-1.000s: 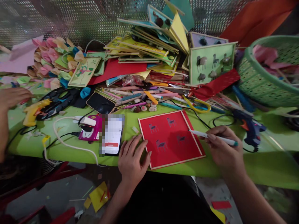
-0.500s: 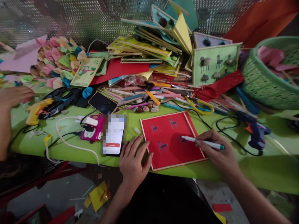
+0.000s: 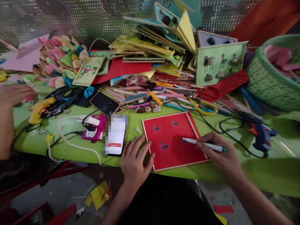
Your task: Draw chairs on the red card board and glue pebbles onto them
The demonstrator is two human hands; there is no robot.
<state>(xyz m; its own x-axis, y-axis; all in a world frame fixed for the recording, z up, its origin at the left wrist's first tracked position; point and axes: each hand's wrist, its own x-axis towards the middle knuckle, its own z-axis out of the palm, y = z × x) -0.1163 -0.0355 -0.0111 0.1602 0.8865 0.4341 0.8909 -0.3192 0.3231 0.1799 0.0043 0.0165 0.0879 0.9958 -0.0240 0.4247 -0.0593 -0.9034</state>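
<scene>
The slim white pen with a teal end point(image 3: 214, 147) has moved from the right edge of the red rectangular card with pale strips point(image 3: 174, 140) to its small dark lower-right chair drawing point(image 3: 186, 144), apparently now being worked on. The right hand point(image 3: 221, 156) pinches the pen; the card lies just left of that pinch. The left hand point(image 3: 136, 159), fingers loosely spread, touches the card's left edge, gripping nothing.
</scene>
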